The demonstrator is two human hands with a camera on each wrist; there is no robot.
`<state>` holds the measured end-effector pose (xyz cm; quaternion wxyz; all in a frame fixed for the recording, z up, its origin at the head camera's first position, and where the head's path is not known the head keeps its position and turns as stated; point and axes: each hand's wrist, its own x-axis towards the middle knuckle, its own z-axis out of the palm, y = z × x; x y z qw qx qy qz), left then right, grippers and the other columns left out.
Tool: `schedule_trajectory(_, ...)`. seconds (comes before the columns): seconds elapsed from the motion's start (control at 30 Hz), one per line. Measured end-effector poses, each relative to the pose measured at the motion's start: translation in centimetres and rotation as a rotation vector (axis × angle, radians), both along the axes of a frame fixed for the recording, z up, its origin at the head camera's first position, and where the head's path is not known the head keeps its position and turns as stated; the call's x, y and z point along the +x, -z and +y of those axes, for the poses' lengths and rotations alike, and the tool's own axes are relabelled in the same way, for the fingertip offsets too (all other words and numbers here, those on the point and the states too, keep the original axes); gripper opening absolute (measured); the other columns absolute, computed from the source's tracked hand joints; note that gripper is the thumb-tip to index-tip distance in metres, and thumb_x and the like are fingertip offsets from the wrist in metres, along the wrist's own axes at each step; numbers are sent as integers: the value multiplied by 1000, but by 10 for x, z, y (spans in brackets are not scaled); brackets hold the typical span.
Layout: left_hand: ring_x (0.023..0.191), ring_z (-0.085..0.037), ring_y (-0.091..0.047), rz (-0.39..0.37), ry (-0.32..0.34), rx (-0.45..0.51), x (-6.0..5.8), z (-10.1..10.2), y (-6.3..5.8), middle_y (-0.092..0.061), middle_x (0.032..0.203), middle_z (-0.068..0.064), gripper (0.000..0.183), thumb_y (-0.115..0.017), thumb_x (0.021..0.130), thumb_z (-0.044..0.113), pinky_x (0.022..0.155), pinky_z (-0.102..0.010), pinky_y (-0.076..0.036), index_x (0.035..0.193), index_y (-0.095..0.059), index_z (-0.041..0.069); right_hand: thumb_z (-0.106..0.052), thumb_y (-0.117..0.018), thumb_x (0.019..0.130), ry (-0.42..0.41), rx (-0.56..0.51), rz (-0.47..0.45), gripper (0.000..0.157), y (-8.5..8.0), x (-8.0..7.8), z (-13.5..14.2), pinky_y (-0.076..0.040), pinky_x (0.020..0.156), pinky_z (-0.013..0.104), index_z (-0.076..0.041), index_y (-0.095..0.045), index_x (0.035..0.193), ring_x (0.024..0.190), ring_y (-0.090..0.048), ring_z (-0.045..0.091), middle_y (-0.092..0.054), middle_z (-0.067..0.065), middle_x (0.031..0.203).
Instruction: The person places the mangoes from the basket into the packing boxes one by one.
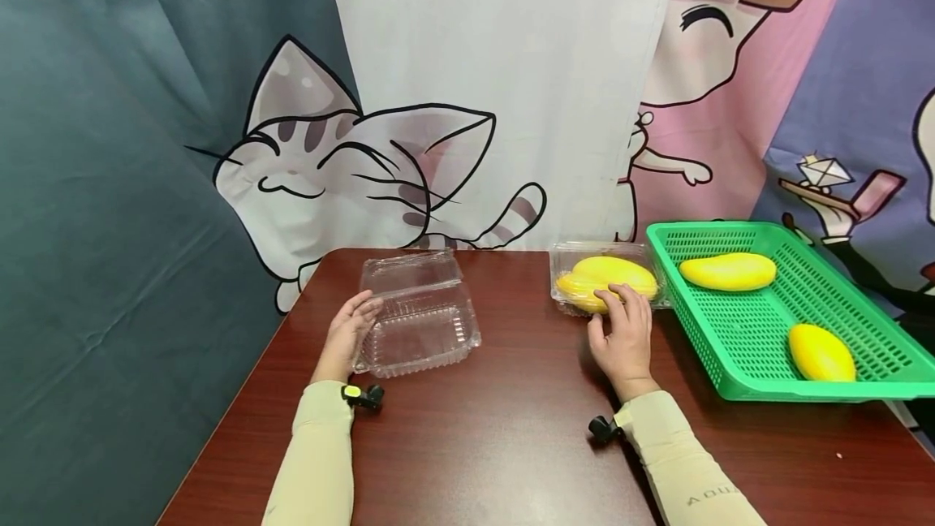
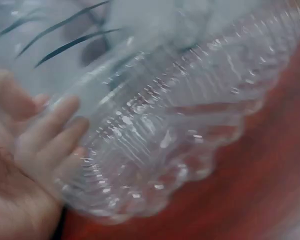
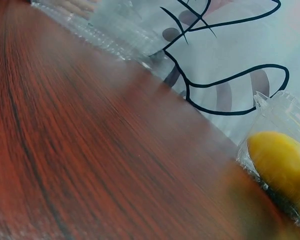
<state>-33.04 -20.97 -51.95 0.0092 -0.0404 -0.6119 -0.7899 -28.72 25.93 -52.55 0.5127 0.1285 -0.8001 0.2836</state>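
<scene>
A clear plastic clamshell box (image 1: 420,331) stands unfolded at the left of the table, its lid tipped back toward the curtain. My left hand (image 1: 351,331) holds it by its left side; in the left wrist view the fingers (image 2: 60,125) show hazily through the plastic wall (image 2: 140,130). On the right, a second clear box (image 1: 566,258) contains two yellow mangoes (image 1: 609,270). My right hand (image 1: 622,335) reaches over its front, fingers loosely bent and fingertips right at the plastic. In the right wrist view only the box's left end with a mango (image 3: 277,155) shows.
A green slotted basket (image 1: 752,339) stands at the right, close beside the mango box, with two more yellow mangoes (image 1: 728,272) apart inside. The dark red wooden table (image 1: 467,445) ends at a cartoon-printed curtain (image 1: 467,23) behind.
</scene>
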Motion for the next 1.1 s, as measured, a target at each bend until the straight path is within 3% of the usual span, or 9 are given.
schedule_trajectory(0.23,131,-39,-52,47,30,-20,4,46,4,-48,141,-37,50,-30,96,-12,116,-49,-33,146,-36,-12,-4,-60,78,6,-1,-12,35,1,2,0,-28,105,68,-3,-68,112,122,-51,43,-61,24,122)
schedule_trajectory(0.5,124,-40,-58,86,59,-72,15,81,10,-56,132,-34,48,-31,92,-13,112,-50,-38,139,-43,-14,-3,-60,77,-2,0,-16,37,1,4,-1,-28,105,68,-3,-68,113,118,-51,43,-60,23,122)
schedule_trajectory(0.63,125,-42,-57,79,67,-87,20,93,12,-58,131,-31,48,-33,91,-12,112,-51,-39,137,-46,-11,-2,-59,77,-24,0,6,39,-9,5,0,-31,103,64,-2,-67,114,115,-52,44,-61,23,121)
schedule_trajectory(0.77,125,-44,-56,81,79,-88,22,101,14,-58,131,-32,50,-33,88,-13,111,-53,-38,136,-47,-11,-1,-59,78,-44,-19,7,39,-35,12,9,-37,99,58,1,-67,116,114,-53,47,-60,26,124)
schedule_trajectory(0.87,124,-44,-57,92,84,-107,25,104,13,-57,131,-34,51,-32,86,-15,110,-54,-39,135,-46,-12,-3,-61,81,-13,-56,-63,36,-65,22,26,-38,99,59,1,-66,116,116,-53,48,-59,27,125)
schedule_trajectory(1.0,123,-44,-57,86,73,-99,25,103,11,-57,130,-35,51,-32,85,-16,110,-54,-38,134,-48,-11,-9,-61,88,90,-96,-265,35,-111,35,61,-35,99,62,0,-63,122,121,-48,49,-54,28,128)
schedule_trajectory(1.1,123,-44,-57,81,64,-97,23,101,10,-57,131,-34,51,-33,86,-15,111,-54,-38,134,-49,-10,-18,-57,92,173,-95,-450,44,-139,42,96,-31,100,66,0,-57,133,125,-41,53,-48,33,134)
